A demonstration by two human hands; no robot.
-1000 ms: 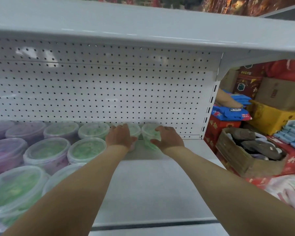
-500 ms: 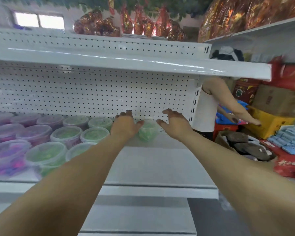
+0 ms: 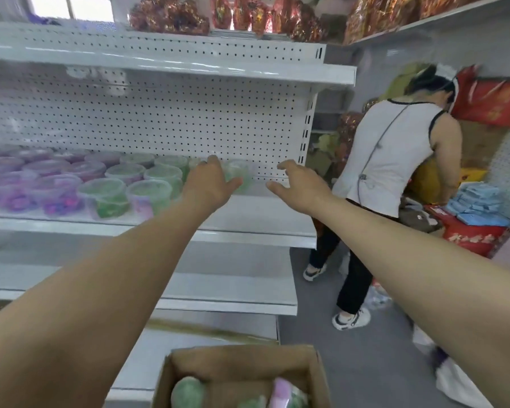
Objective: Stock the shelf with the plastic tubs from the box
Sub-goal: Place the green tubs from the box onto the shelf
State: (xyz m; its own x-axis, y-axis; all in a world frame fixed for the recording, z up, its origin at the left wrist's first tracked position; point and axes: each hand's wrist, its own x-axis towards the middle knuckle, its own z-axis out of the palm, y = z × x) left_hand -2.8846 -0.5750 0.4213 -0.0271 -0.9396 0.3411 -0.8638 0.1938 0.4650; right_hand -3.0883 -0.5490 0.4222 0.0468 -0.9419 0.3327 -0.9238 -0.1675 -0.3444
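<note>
Both my arms reach out over the white shelf (image 3: 265, 219). My left hand (image 3: 211, 184) is open, fingers spread, just in front of a clear tub with green contents (image 3: 240, 172) at the back of the shelf, and holds nothing. My right hand (image 3: 299, 184) is open too, to the right of that tub and apart from it. Several tubs, green (image 3: 153, 184) and purple (image 3: 50, 187), stand in rows on the left of the shelf. A cardboard box (image 3: 242, 375) with a few green and pink tubs sits low in front of me.
Another person (image 3: 395, 160) in a white top bends over goods to the right of the shelf unit. Red and yellow boxes and blue packs (image 3: 477, 204) are piled beyond. Lower shelves (image 3: 233, 290) lie below; an upper shelf (image 3: 189, 66) overhangs.
Both hands let go of the green tubs at the back of the shelf and drew back, open. The view pulled back and down, so the box came into sight.
</note>
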